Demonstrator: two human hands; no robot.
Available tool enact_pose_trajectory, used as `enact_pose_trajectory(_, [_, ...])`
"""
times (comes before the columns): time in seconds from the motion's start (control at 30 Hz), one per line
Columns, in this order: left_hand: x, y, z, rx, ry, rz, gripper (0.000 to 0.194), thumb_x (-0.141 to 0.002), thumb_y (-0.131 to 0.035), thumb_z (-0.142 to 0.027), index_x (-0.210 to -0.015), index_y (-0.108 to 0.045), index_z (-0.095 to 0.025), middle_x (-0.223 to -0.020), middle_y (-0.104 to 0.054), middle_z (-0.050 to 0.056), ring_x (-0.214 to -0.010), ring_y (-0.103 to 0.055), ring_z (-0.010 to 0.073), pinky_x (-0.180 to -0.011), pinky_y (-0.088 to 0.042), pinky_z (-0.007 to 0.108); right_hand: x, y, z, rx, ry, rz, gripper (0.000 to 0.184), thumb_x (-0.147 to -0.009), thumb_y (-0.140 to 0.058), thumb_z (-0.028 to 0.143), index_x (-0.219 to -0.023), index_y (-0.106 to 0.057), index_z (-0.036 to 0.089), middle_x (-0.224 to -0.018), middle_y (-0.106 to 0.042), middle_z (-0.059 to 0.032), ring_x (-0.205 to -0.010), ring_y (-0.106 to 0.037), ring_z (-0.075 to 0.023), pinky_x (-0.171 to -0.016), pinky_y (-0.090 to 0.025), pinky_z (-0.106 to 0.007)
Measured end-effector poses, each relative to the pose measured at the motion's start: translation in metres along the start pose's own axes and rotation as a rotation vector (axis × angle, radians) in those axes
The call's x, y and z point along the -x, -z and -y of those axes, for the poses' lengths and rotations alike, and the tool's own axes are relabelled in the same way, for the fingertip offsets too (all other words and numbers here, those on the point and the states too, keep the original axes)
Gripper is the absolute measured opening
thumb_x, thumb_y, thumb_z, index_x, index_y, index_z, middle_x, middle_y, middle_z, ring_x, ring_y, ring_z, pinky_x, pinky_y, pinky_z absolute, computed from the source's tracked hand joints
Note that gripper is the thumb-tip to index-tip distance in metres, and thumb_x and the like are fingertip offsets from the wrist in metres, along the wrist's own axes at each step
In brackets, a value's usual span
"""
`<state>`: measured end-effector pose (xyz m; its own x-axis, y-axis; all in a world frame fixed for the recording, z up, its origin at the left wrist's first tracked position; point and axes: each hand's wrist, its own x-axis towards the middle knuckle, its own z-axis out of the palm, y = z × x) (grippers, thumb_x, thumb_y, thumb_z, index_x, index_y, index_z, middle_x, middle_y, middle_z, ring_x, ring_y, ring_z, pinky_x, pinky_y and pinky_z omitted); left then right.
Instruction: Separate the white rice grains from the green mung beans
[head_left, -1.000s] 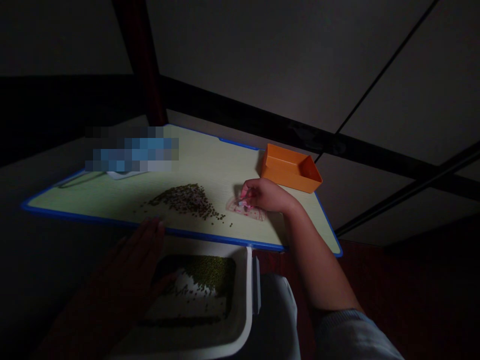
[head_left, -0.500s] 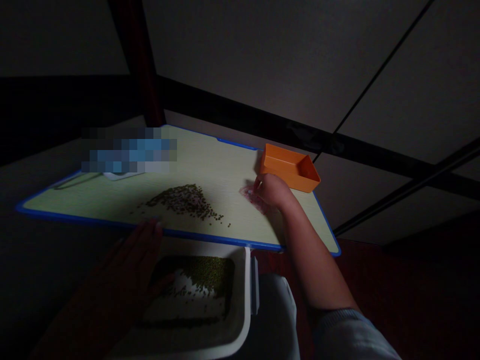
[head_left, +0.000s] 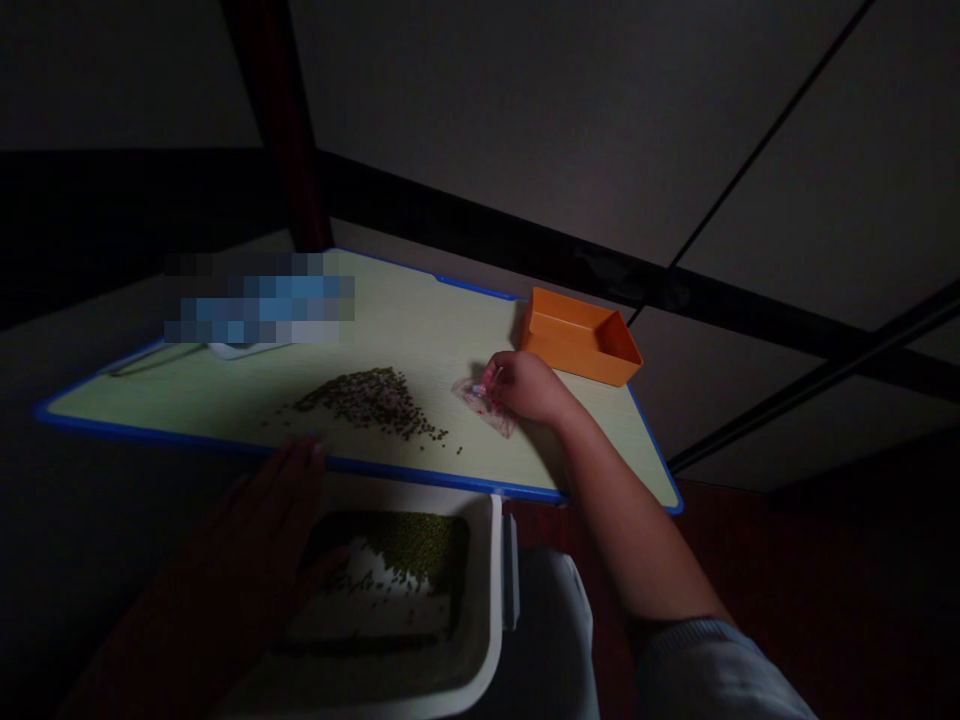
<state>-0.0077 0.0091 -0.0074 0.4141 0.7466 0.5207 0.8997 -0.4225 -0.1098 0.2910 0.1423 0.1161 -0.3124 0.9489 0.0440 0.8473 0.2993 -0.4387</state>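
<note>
My right hand (head_left: 525,385) is pinched closed on a small clear plastic bag (head_left: 491,412) with reddish marks, low over the pale tabletop (head_left: 435,330). To its left lies a pile of small dark green beans (head_left: 367,400), some scattered loose around it. In deep shadow, my left hand (head_left: 262,530) rests with fingers stretched out at the table's near edge, above the left side of a white bin (head_left: 491,620). Green beans (head_left: 427,545) also lie inside that bin, mostly toward its far right corner. Nothing shows in my left hand.
An orange open box (head_left: 577,345) stands at the right back of the table, just beyond my right hand. A blurred-out blue item (head_left: 262,305) sits at the back left. The table has a raised blue rim (head_left: 450,482). Dark wall panels rise behind.
My right hand has slid a little to the left with the plastic bag, toward the bean pile, and more of the bag shows. My left hand has stayed in place.
</note>
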Motion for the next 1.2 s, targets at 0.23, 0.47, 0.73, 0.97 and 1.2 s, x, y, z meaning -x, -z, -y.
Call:
enact_pose_trajectory(0.23, [0.0013,0.0000,-0.0009,-0.003,0.006,0.018,0.082,-0.085,-0.032,-0.056,-0.150,-0.004,-0.014,-0.159,-0.021,0.019,-0.143,-0.030,0.0362,-0.106,-0.039,0.055,-0.0030,-0.0020,-0.0002,0.154,-0.111,-0.109,0.017,-0.081,-0.064,0.030,-0.091,-0.069,0.017,-0.085,-0.071,-0.0095,-0.070,-0.058,-0.0166,-0.057,-0.031,-0.026])
enact_pose_trajectory(0.47, [0.0051,-0.0002,0.0015,0.005,0.017,0.072,0.085,-0.083,-0.037,-0.057,-0.150,-0.002,-0.016,-0.160,-0.017,0.017,-0.144,-0.028,0.0351,-0.109,-0.036,0.053,-0.0002,-0.0082,0.0002,-0.066,0.174,0.047,0.016,-0.079,-0.058,0.014,-0.091,-0.068,0.017,-0.072,-0.063,0.0005,-0.065,-0.051,-0.0102,-0.061,-0.031,-0.023])
enact_pose_trajectory(0.73, [0.0051,-0.0012,0.0014,0.009,0.017,0.071,0.086,-0.083,-0.035,-0.059,-0.149,-0.005,-0.014,-0.158,-0.022,0.020,-0.142,-0.032,0.0371,-0.107,-0.037,0.055,0.0007,-0.0070,-0.0020,-0.187,0.221,0.208,0.020,-0.075,-0.055,0.007,-0.088,-0.067,0.015,-0.070,-0.061,0.0026,-0.063,-0.050,-0.0084,-0.062,-0.033,-0.023])
enact_pose_trajectory(0.97, [0.0017,0.0020,-0.0014,0.004,0.016,0.045,0.083,-0.085,-0.034,-0.055,-0.149,-0.005,-0.013,-0.158,-0.023,0.020,-0.142,-0.032,0.0378,-0.105,-0.039,0.056,0.0033,-0.0055,-0.0018,-0.240,0.242,0.272,0.014,-0.076,-0.057,0.010,-0.086,-0.065,0.015,-0.073,-0.062,0.0019,-0.064,-0.051,-0.0083,-0.062,-0.035,-0.023])
enact_pose_trajectory(1.2, [0.0011,0.0047,-0.0046,0.045,0.069,0.070,0.083,-0.084,-0.035,-0.057,-0.150,-0.004,-0.015,-0.157,-0.026,0.019,-0.142,-0.031,0.0353,-0.108,-0.037,0.055,0.0040,-0.0033,-0.0010,-0.247,0.225,0.281,0.011,-0.078,-0.059,0.013,-0.086,-0.065,0.015,-0.069,-0.059,0.0030,-0.062,-0.050,-0.0079,-0.061,-0.034,-0.023])
